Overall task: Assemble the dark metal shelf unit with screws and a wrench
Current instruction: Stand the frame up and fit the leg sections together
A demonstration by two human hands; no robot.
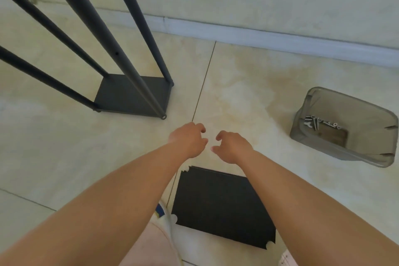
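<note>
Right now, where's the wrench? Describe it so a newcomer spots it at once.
Look right of the hands, to the grey see-through tub lying on the tiled floor near the white skirting board. Inside sits a little heap of silver hardware; the wrench is the flat piece with a forked end, left of the round-headed screws.

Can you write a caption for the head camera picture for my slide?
Both hands, left and right, hover empty over a loose shelf panel near the half-built shelf unit.
</note>
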